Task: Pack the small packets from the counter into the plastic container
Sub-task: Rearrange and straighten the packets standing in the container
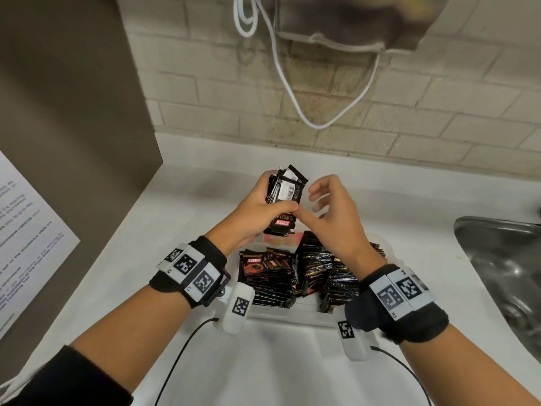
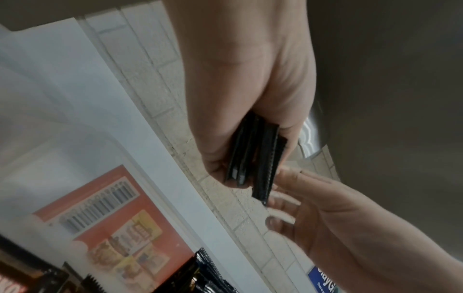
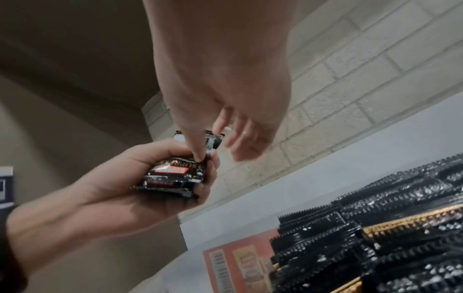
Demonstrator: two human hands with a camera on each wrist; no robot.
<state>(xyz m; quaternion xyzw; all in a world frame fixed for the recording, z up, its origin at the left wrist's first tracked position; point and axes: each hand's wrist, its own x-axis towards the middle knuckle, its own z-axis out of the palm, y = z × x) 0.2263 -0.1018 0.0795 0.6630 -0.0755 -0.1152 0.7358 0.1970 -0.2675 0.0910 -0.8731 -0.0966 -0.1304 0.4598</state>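
My left hand grips a stack of small black packets upright, above the far end of the clear plastic container. My right hand is just right of the stack, its thumb touching the front packet and its fingers spread and relaxed. The right wrist view shows that thumb on the stack. Seen edge-on in the left wrist view, the stack sits in my left hand. Many black packets stand packed in rows inside the container.
A steel sink lies at the right. A brown cabinet side with a printed sheet walls off the left. A white cable hangs on the tiled wall. The white counter surrounds the container.
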